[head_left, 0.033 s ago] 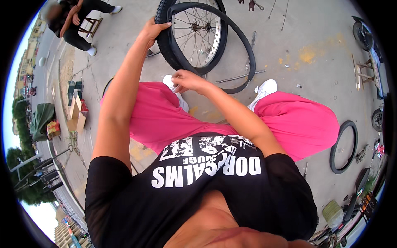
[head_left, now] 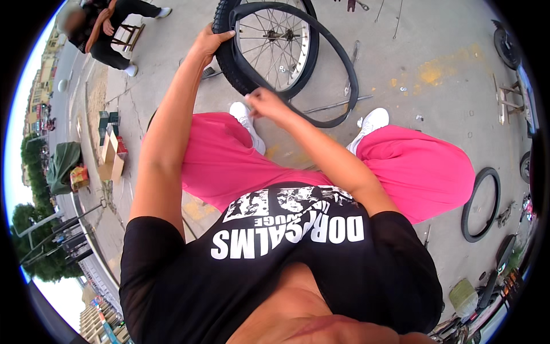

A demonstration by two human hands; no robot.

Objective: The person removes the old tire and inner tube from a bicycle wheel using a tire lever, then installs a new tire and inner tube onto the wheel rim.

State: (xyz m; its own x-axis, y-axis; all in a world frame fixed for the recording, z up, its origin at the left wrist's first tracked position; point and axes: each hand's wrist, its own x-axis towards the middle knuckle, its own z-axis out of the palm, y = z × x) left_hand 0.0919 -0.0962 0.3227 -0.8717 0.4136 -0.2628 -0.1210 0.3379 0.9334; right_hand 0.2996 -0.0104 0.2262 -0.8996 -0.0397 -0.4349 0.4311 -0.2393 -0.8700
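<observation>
While the left hand [head_left: 211, 41] grips the tyre [head_left: 224, 54] at top centre, the right hand [head_left: 260, 102], pinching the loose inner tube [head_left: 349, 86], risks snagging it on the rim [head_left: 309, 54].

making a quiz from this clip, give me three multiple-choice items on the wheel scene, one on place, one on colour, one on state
1. Where is the left hand?
A. on the tyre's top left edge
B. on the knee
C. on the ground

2. What colour are the trousers?
A. black
B. pink
C. white

3. How does the black rubber loop sit on the wheel?
A. fully seated on the rim
B. partly pulled off, bulging to the right
C. lying flat, far from the wheel

Answers: 1 A, the palm rests on the tyre; 2 B, both legs are pink; 3 B, it bulges out beside the rim, and the right hand is at its lower part.
</observation>
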